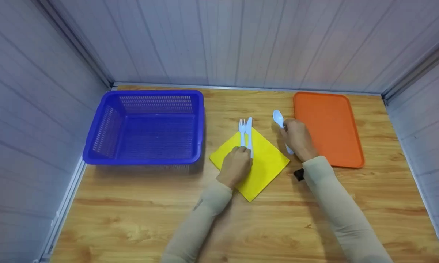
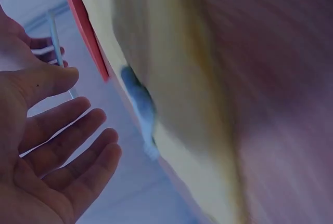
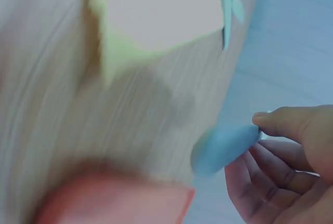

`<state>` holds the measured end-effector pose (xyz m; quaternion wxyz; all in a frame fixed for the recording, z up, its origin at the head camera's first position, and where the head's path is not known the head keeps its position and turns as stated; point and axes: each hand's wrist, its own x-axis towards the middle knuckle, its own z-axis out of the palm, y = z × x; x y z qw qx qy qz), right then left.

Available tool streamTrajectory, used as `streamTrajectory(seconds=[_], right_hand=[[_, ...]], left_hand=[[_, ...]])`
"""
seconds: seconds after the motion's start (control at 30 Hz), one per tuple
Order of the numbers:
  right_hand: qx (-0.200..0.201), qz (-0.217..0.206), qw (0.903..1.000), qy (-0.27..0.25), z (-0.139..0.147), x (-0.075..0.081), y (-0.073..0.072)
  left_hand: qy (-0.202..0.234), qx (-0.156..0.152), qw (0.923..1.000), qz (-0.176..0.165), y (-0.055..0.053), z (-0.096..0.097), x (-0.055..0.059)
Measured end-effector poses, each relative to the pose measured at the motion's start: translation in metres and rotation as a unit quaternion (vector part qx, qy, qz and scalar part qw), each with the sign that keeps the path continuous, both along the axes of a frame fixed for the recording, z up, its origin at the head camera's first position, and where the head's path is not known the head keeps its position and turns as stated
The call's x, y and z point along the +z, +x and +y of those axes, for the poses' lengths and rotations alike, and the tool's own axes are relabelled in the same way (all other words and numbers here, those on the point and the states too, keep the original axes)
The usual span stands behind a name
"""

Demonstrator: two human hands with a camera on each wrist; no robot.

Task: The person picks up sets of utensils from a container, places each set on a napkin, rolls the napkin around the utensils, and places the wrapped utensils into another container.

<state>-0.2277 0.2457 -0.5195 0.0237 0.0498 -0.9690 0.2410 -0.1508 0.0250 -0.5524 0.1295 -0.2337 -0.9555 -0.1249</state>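
Note:
A light-blue plastic spoon [image 1: 278, 117] is pinched between the thumb and fingers of my right hand [image 1: 296, 140], its bowl pointing away from me; the right wrist view shows the spoon [image 3: 221, 148] up close. Just to the left, a yellow napkin [image 1: 265, 160] lies turned like a diamond on the table. On its far part a fork [image 1: 242, 126] and a knife [image 1: 249, 128] lie side by side, handles toward me. My left hand [image 1: 237, 165] overlaps their handle ends from above. In the left wrist view the left hand [image 2: 62, 146] has its fingers spread, holding nothing.
A blue perforated basket [image 1: 142, 161] stands at the left. The orange tray [image 1: 330, 128] lies at the right, partly behind my right hand. Pale panel walls [image 1: 219, 44] close in the wooden table [image 1: 131, 219] at the back and both sides.

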Motion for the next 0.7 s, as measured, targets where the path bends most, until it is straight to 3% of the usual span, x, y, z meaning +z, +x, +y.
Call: streamTrajectory(seconds=[0.27, 0.43, 0.7], right_hand=[[-0.054, -0.095, 0.9929, -0.047, -0.039, -0.018, -0.007], [-0.05, -0.099, 0.9927, -0.048, -0.058, -0.031, -0.01], [-0.047, -0.095, 0.9928, -0.056, -0.072, -0.038, -0.012]], left_hand=[[-0.007, 0.036, 0.9981, -0.05, 0.005, -0.033, -0.011], [-0.009, 0.049, 0.9947, -0.09, 0.007, -0.039, -0.014], [0.002, 0.057, 0.9914, -0.118, 0.009, -0.045, -0.014]])
